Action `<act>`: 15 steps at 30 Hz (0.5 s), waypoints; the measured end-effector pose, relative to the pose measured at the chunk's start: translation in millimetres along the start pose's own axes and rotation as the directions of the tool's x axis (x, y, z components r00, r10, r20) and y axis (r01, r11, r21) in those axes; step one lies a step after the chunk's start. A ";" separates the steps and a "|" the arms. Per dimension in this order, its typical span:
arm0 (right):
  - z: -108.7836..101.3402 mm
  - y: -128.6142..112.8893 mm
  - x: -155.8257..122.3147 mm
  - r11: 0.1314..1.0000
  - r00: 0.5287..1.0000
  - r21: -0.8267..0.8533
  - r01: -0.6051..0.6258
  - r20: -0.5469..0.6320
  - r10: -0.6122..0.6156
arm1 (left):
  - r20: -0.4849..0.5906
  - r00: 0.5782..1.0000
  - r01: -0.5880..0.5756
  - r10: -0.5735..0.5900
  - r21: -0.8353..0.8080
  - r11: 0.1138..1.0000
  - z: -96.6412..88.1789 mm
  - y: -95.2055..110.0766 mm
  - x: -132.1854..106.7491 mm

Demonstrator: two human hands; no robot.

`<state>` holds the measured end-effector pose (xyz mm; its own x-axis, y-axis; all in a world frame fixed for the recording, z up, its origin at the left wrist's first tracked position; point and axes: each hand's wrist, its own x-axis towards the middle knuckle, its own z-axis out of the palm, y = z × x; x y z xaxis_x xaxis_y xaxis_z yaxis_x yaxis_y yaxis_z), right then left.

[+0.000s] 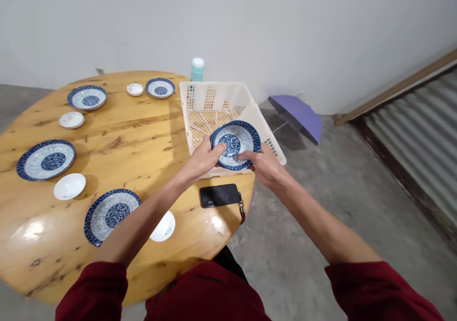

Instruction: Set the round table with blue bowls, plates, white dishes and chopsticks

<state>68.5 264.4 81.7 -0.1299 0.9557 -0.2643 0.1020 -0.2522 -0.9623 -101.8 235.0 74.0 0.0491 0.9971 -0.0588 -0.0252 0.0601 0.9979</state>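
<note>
Holding plate (235, 145) over basket (214, 85), round wooden table (143, 135), concrete floor (339, 183), white wall (285, 25)

Dark red sleeves (93, 287) end at the elbows (lap clothing (207, 292) matches); left hand (203, 161), right hand (266, 166) bare.

text: I could read none | plate (235, 145) I held: blue pattern only | phone (219, 195) on the bench (143, 135): screen dark, nothing showed | teal bottle (197, 69) behind the basket (214, 85): too small to tell
</note>
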 end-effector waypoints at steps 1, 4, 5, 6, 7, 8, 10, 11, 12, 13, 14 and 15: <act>3.5 -1.0 14.5 0.999 0.999 0.016 -0.035 0.023 0.034 | -0.006 0.999 0.032 -0.032 -0.018 0.999 -2.3 -0.2 9.3; 10.1 -0.1 60.4 0.985 0.983 0.049 -0.166 0.090 0.161 | -0.077 0.981 0.179 -0.179 -0.010 0.984 -6.4 -3.4 40.9; 10.7 1.0 76.4 0.977 0.974 0.050 -0.206 0.108 0.200 | -0.120 0.965 0.234 -0.233 -0.001 0.972 -7.1 -5.5 53.5; 10.4 2.3 92.8 0.970 0.965 0.048 -0.239 0.126 0.231 | -0.161 0.945 0.289 -0.284 0.005 0.957 -7.6 -8.0 67.3; 9.6 3.8 109.5 0.963 0.956 0.045 -0.265 0.146 0.256 | -0.194 0.923 0.340 -0.333 0.004 0.940 -7.9 -11.1 82.3; 8.4 5.5 126.4 0.958 0.947 0.041 -0.285 0.166 0.275 | -0.221 0.897 0.391 -0.383 -0.007 0.920 -8.2 -14.5 98.5; 6.1 9.2 160.6 0.949 0.934 0.034 -0.313 0.192 0.301 | -0.260 0.843 0.474 -0.471 -0.057 0.879 -8.9 -23.0 133.1; 5.7 11.1 177.7 0.944 0.928 0.027 -0.329 0.193 0.318 | -0.280 0.816 0.503 -0.506 -0.088 0.860 -9.5 -27.9 150.8; 5.9 13.1 194.7 0.938 0.922 0.016 -0.347 0.187 0.338 | -0.301 0.789 0.526 -0.535 -0.118 0.842 -10.2 -33.2 168.2; 6.9 14.9 211.3 0.932 0.917 0.004 -0.362 0.178 0.356 | -0.322 0.766 0.541 -0.556 -0.143 0.828 -11.1 -38.8 185.0; 8.6 16.6 227.6 0.927 0.914 -0.009 -0.374 0.166 0.370 | -0.344 0.745 0.552 -0.572 -0.165 0.818 -12.3 -44.6 200.9; 11.1 18.2 243.2 0.924 0.911 -0.025 -0.383 0.153 0.382 | -0.369 0.726 0.556 -0.580 -0.182 0.811 -13.6 -50.4 215.5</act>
<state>27.8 490.6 -0.9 -0.2307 0.7514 -0.6182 0.1684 -0.5949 -0.7860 -103.6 447.5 10.7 -0.3182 0.7066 -0.6321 -0.1750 0.6115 0.7717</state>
